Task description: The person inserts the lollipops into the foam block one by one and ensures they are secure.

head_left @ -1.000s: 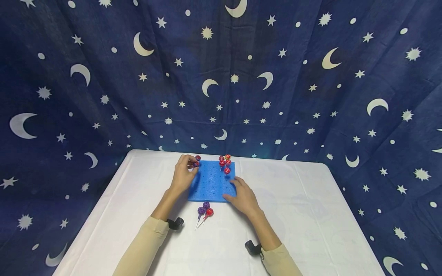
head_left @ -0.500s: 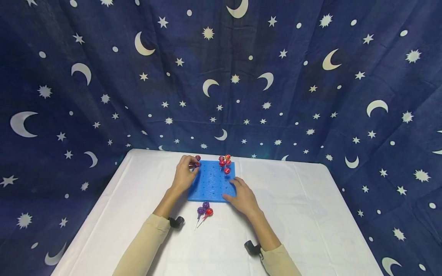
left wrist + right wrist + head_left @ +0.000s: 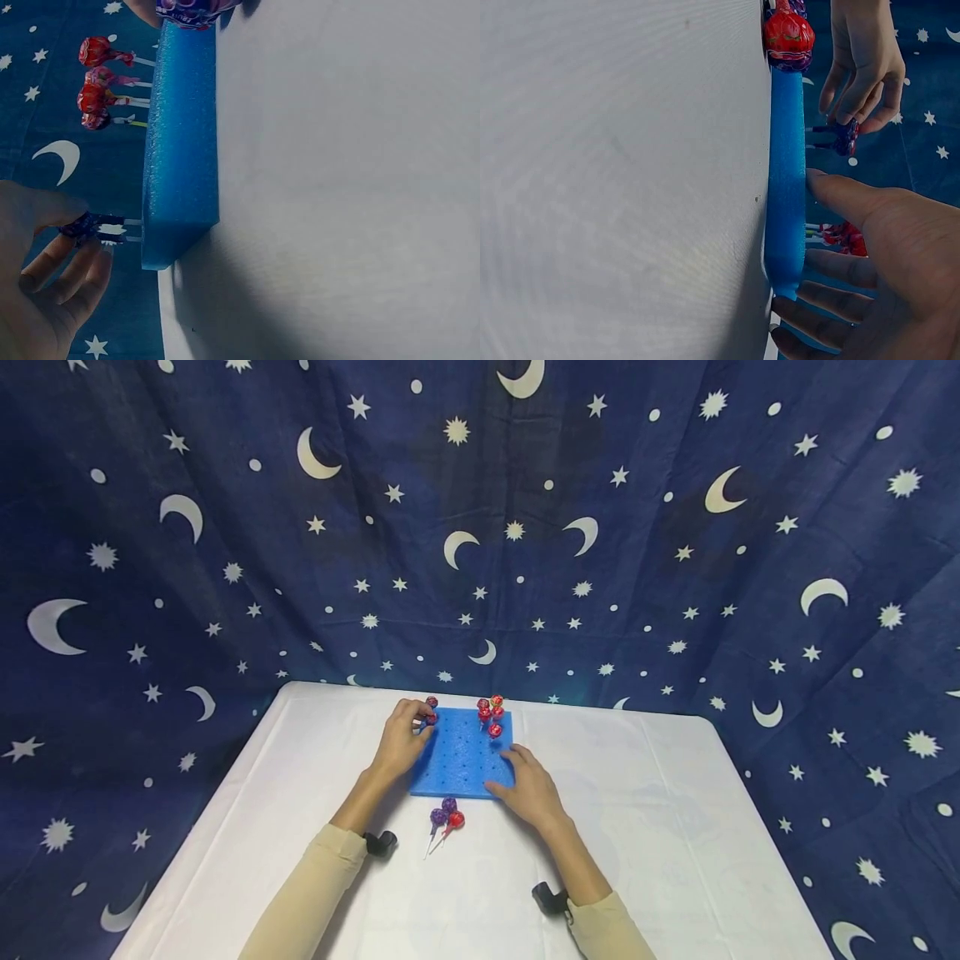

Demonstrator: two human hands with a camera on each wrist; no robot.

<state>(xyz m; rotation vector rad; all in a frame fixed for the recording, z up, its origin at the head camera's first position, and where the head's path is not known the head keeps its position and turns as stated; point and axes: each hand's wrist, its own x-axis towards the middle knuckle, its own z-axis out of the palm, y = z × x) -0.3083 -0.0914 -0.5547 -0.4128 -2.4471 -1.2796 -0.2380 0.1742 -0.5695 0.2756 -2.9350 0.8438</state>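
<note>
A blue foam board (image 3: pixel 459 760) dotted with small holes lies on the table. At its far left corner my left hand (image 3: pixel 401 743) pinches the head of a dark-wrapped lollipop (image 3: pixel 79 226); its stick meets the board's top. Another dark lollipop (image 3: pixel 432 702) stands just behind it. My right hand (image 3: pixel 529 787) rests at the board's right edge, its thumb and fingers spread along the side and holding nothing. Several red-wrapped lollipops (image 3: pixel 495 731) stand upright in the far right part of the board.
Before the board's near edge, two purple lollipops (image 3: pixel 438 817) and a red lollipop (image 3: pixel 456 820) lie loose on the white table cloth (image 3: pixel 637 843). A dark blue curtain (image 3: pixel 420 643) with moons and stars hangs behind the table.
My left hand stays at the far left corner, its fingers shifting slightly about the dark lollipop. The right hand and the loose lollipops keep their places.
</note>
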